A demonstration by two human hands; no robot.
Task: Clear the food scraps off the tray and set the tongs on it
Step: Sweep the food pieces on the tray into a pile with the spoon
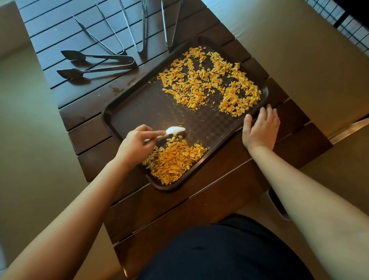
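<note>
Nearest the camera, dark clothing [227, 256] is filling the bottom of the view, with two bare forearms reaching out over the slatted wooden surface [198, 194]. On the left, the left hand [135, 144] is gripping a pair of tongs [171, 133] by the handle end, fingers curled round it; its bright spoon-shaped tips are lying close together and touching the far edge of a near pile of yellow food scraps [174, 160] at the tray's near corner. On the right, the right hand [261, 128] is resting on the right rim of the brown tray [126, 108], fingers fairly straight and spread along the edge, thumb on the tray's inner side, grasping nothing firmly. A larger scatter of scraps [210, 80] is lying across the tray's far right part, well apart from the tongs' tips, with fine crumbs dotting the bare middle. Beyond the tray's far left edge, four more tongs are lying fanned out on the surface: a dark spoon-tipped pair [94, 63] furthest left, then three slim metal pairs [139, 27], all untouched and off the tray.
</note>
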